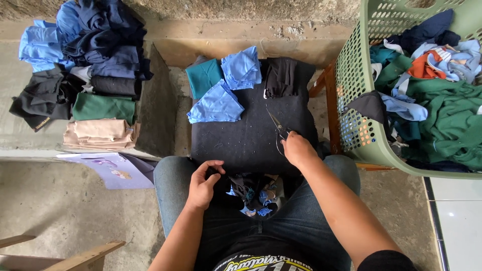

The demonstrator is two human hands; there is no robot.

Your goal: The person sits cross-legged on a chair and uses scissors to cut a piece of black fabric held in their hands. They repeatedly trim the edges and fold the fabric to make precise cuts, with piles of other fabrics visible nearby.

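My right hand (pixel 297 148) rests on the near edge of a black padded stool (pixel 251 135) and grips the handles of a small pair of scissors (pixel 277 125), whose blades point away from me. My left hand (pixel 203 183) lies on my lap with its fingers curled, pinching a dark fabric piece (pixel 217 175). A heap of small blue and dark fabric scraps (pixel 253 193) sits between my thighs. On the stool's far side lie light blue cloth pieces (pixel 228 88), a teal piece (pixel 203 75) and a black piece (pixel 280 76).
A green plastic laundry basket (pixel 361 100) full of green, blue and orange clothes stands to the right. Folded garments (pixel 98 75) in blue, black, green and beige are stacked at the left. A purple sheet (pixel 113 169) lies on the concrete floor, with wooden bars (pixel 75 253) at lower left.
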